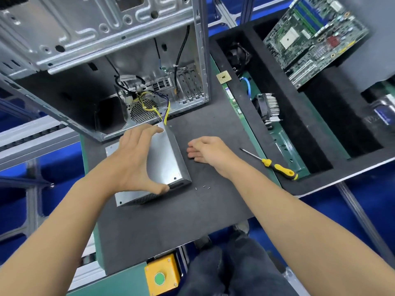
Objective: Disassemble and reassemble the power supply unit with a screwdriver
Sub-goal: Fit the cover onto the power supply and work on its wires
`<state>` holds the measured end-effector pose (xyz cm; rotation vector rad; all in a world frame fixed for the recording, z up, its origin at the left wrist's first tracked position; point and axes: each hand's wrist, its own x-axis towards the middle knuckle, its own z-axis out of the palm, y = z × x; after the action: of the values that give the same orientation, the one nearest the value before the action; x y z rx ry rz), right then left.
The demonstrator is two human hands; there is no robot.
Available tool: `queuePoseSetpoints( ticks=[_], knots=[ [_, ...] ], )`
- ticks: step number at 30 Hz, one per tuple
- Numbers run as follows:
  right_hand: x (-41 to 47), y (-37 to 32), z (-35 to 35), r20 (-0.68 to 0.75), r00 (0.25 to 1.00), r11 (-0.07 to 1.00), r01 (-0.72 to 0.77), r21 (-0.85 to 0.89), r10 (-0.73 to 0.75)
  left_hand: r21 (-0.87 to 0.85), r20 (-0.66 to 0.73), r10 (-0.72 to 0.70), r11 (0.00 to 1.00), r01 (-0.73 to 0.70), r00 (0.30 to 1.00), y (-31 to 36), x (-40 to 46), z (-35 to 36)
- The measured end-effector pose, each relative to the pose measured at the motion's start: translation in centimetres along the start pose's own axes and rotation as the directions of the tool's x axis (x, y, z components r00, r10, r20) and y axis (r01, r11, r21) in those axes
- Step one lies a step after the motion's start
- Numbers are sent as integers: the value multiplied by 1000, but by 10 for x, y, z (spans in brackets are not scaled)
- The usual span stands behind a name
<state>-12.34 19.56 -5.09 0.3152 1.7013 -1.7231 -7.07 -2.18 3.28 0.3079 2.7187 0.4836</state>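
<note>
Both bare forearms reach forward over the desk point(171, 221). The left hand point(136, 159) is spread wide — its fingers at the far end of the power supply unit point(168, 159) and its thumb at the near end, a grip across its length. The right hand point(205, 149) lies just right of the unit, fingers relaxed, holding nothing.

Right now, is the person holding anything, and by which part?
The left hand grips the power supply across its top, fingers at the far end, thumb at the near end. The right hand rests flat on the mat, holding nothing.
</note>
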Motion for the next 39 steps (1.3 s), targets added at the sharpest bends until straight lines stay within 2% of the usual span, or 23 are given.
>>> queuePoseSetpoints(
  ticks=[3, 7, 10, 13, 16, 19, 24, 29, 31, 33, 35, 37, 39],
  knots=[
    [0, 2, -2, 77, 997, 1000, -7, -1, 7, -13, -2, -3, 1000, 3, 1000, 2, -3, -2],
    [3, 11, -1, 59, 998, 997, 32, -73, -28, -19, -17, -6, 1000, 6, 1000, 1, -6, -5],
    [3, 16, 4, 111, 994, 998, 14, -56, -7, -16, -6, 0, 1000, 0, 1000, 2, -8, -9],
    [2, 18, 9, 171, 985, 999, -22, 46, 14, -15, -4, 0, 1000, -1, 1000, 3, -10, -11],
    [9, 7, 21, 132, 990, 981, -65, 181, 42, 1, -7, 11, 1000, -11, 1000, 5, -12, -13],
    [25, -9, 30, 101, 993, 972, 33, 233, -58, 24, -3, 32, 999, -32, 999, 8, -13, -14],
    [42, -7, 37, 85, 981, 983, 165, 80, -172, 14, -1, 21, 1000, -21, 1000, 10, -13, -17],
    [44, -9, 33, 128, 986, 988, 90, 124, -106, 49, 4, 58, 997, -58, 998, 11, -11, -17],
    [42, -15, 23, -13, 981, 981, 194, -1, -194, 45, -3, 84, 995, -84, 996, 12, -9, -15],
    [33, -18, 9, -181, 936, 940, 262, -218, -303, 47, -9, 92, 995, -91, 996, 14, -8, -13],
    [16, -12, 0, -190, 953, 958, 196, -211, -237, 53, 7, 86, 995, -86, 996, 15, -5, -11],
    [-6, 0, -2, -93, 993, 992, 70, -101, -79, 51, 14, 80, 995, -81, 997, 15, -3, -8],
    [-22, 10, 0, -18, 1000, 998, -9, -55, 8, 50, 13, 74, 996, -74, 997, 15, 0, -6]
  ],
)
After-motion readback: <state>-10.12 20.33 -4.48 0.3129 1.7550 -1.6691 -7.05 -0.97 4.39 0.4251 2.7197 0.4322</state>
